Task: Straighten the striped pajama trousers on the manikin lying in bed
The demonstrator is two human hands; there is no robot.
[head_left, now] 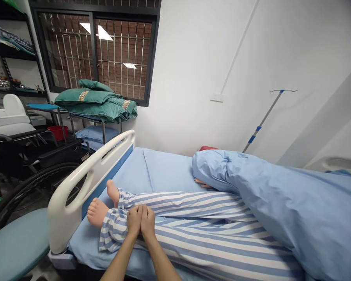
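Head view: the left hand and right hand are pressed together palm to palm, fingers straight, so each grip is narrow and holds nothing. They lie over the shin of a manikin's striped pyjama trousers, close to the bare feet at the foot end of the bed, just inside the white footboard. The leg looks like a limp, fairly heavy limb in soft cloth, likely to slide on the blue sheet; the heel and calf would seem the surest places to take hold. A blue duvet covers the upper body, with a manikin's hand showing under its edge. Beyond the footboard, a red basin stands low near a trolley stacked with folded green drapes; the basin's contents are hidden.
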